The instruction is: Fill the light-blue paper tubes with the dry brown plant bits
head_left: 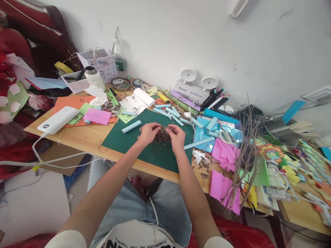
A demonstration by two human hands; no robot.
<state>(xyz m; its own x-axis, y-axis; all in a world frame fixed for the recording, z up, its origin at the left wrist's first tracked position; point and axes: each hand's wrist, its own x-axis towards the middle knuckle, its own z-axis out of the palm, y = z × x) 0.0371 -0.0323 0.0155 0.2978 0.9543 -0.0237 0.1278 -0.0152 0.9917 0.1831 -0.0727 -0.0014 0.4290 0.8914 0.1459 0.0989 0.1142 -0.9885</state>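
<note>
My left hand (pixel 150 132) and my right hand (pixel 176 135) meet over a pile of brown dried plant bits (pixel 160 136). Both hands are closed in a pinch, fingertips almost touching. What lies between the fingers is too small to make out. Under the pile is a dark green sheet (pixel 155 158) on the wooden table. A rolled light-blue paper tube (pixel 131 126) rests left of my left hand. Behind the hands lie several more blue paper tubes (pixel 177 119), and another long tube (pixel 199 143) sits just right of my right hand.
At the left are a white power bank (pixel 58 120) with its cable, and a white bottle (pixel 94 78). Pink crepe paper (pixel 225 191) and upright bare twigs (pixel 245 155) stand at the right. A white emergency light (pixel 191 92) and several markers (pixel 217 99) are by the wall.
</note>
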